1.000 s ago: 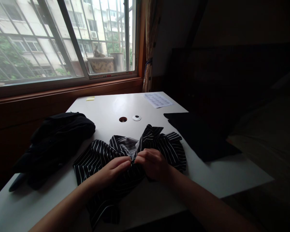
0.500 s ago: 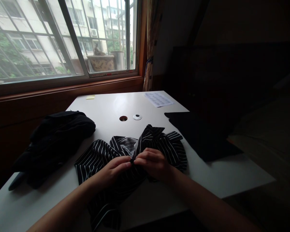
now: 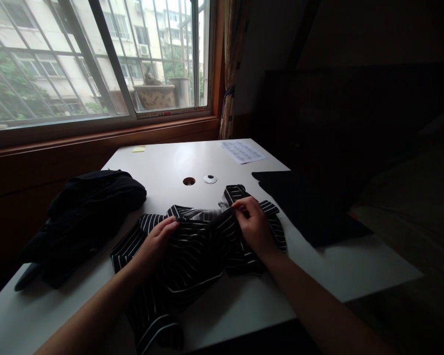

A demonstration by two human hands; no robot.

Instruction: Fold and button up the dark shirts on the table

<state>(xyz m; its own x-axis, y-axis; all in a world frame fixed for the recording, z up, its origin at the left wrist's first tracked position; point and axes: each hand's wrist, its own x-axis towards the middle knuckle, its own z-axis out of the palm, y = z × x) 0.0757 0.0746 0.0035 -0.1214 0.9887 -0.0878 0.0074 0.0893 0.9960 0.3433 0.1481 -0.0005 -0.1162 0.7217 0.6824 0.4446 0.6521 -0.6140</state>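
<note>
A black shirt with white stripes [image 3: 192, 256] lies bunched on the white table, its front edge lifted between my hands. My left hand [image 3: 156, 244] pinches the edge at the left with thumb and fingers. At the right, my right hand [image 3: 254, 228] grips the same edge, its fingers curled in. The cloth stretches from one hand to the other and sags in folds below. A grey inner side shows behind the edge. One sleeve-like part hangs toward the table's near edge.
Dark folded clothing [image 3: 85, 222] is heaped on the table's left side. A flat dark cloth [image 3: 311, 212] covers part of the right edge. Farther back are a printed paper [image 3: 243, 152], a yellow note [image 3: 138, 148], a cable hole [image 3: 189, 181] and its round cover [image 3: 210, 179].
My hands were together at the middle of the shirt. Now they are apart, the left moved left and up, the right moved right and up, with the edge stretched between them.
</note>
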